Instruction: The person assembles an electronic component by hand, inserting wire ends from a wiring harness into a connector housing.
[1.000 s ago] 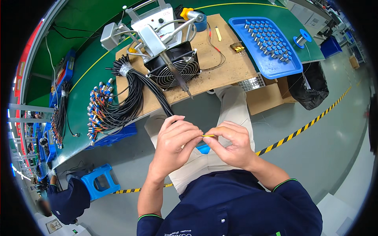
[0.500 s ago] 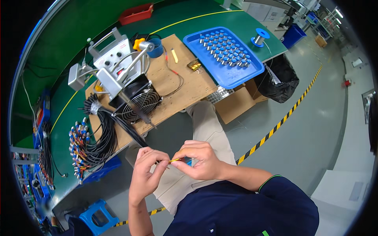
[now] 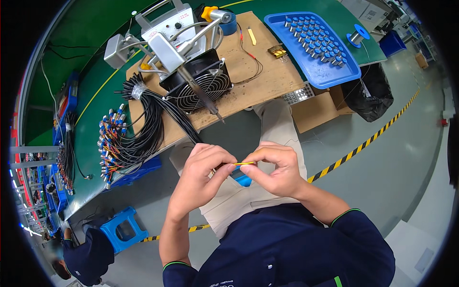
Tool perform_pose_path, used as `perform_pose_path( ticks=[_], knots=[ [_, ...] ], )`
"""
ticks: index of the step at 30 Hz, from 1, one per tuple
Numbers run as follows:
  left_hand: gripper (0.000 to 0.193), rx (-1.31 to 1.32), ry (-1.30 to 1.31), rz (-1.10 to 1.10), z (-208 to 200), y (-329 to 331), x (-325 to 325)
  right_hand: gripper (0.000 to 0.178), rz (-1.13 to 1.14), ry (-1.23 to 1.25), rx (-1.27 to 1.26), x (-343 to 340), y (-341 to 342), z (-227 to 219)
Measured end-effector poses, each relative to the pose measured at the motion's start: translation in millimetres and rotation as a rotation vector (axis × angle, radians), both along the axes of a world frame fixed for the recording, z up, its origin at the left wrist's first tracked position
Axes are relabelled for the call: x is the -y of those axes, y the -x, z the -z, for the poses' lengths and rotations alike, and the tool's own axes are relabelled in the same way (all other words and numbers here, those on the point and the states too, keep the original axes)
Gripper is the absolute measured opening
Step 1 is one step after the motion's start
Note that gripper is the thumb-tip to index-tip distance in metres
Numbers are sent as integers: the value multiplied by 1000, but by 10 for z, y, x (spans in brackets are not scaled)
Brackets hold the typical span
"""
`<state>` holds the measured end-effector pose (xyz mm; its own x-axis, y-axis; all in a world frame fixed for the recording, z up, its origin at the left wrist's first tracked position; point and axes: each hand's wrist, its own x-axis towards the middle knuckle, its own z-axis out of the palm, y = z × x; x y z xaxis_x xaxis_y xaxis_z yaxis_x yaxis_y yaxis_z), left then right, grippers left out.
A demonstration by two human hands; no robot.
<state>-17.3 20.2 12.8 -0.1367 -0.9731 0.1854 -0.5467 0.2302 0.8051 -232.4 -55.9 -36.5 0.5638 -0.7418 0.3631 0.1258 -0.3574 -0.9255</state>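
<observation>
Thin yellow wire (image 3: 244, 163) stretches between the fingertips of my two hands, above my lap. My left hand (image 3: 201, 174) pinches one end of it, thumb against forefinger. The other end is pinched by my right hand (image 3: 277, 168). A darker strand seems to run beside the yellow one, too small to make out. From the bundle of black cables (image 3: 155, 112) on the bench, some cable runs down behind my left hand; whether it joins the wire is hidden. Just beyond my hands, a soldering iron (image 3: 203, 95) points down from its stand.
Behind the iron stand a black fan (image 3: 206, 85) and a grey control box (image 3: 167, 24). A blue tray (image 3: 330, 81) of metal cylinders lies right, near a solder spool (image 3: 357, 36). Connectors (image 3: 111, 143) hang at the bench's left edge. Another person (image 3: 88, 256) is at lower left.
The view has shifted, so the bench appears farther up and right. Both hands still pinch the wire, and a longer stretch of yellow shows between them.
</observation>
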Motion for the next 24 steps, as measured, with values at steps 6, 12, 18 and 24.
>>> perform_pose_path(
  ticks=[6,12,18,24],
  knots=[
    [2,-78,-36,-18,5,-33,-41,6,-56,-147,28,-30,-13,12],
    [3,-93,-8,71,-27,-98,-16,4,-110,-696,67,-33,-1,66],
    [6,360,-99,303,-258,32,46,6,-248,-542,30,109,-17,115],
    [8,363,-117,248,-142,78,95,5,190,-325,-94,1031,658,-45]
  ],
)
